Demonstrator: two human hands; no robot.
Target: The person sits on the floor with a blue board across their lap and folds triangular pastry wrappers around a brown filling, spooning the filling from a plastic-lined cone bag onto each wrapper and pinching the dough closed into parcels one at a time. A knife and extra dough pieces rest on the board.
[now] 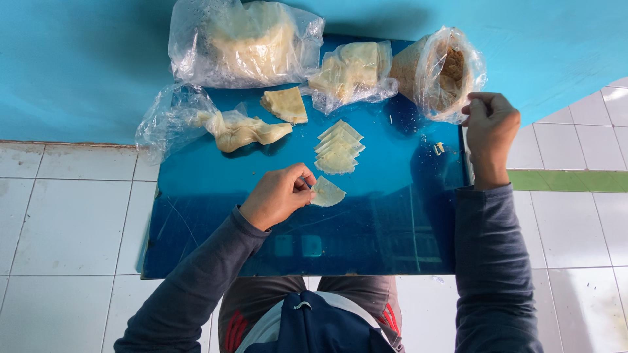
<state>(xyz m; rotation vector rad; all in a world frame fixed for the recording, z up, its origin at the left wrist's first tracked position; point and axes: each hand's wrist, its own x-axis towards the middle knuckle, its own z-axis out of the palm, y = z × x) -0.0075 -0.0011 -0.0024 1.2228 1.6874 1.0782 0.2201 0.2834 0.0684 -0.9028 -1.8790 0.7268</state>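
Note:
My left hand [280,195] rests on the blue table [196,229], fingers pinched on the edge of a pale folded dough wrapper [327,193]. Just beyond it lies a row of several folded wrappers [339,147]. My right hand [489,131] is at the table's far right corner, fingers closed at the rim of a clear plastic bag of brown crumbly filling [439,72]. Whether it grips the plastic or a pinch of filling I cannot tell.
At the back stand a large plastic bag of pale sheets [245,42] and a smaller bag of wrappers [353,72]. A stack of wrappers [286,104] and a lump of dough on plastic [242,131] lie left. White floor tiles [65,209] surround the table; a blue wall [78,65] is behind.

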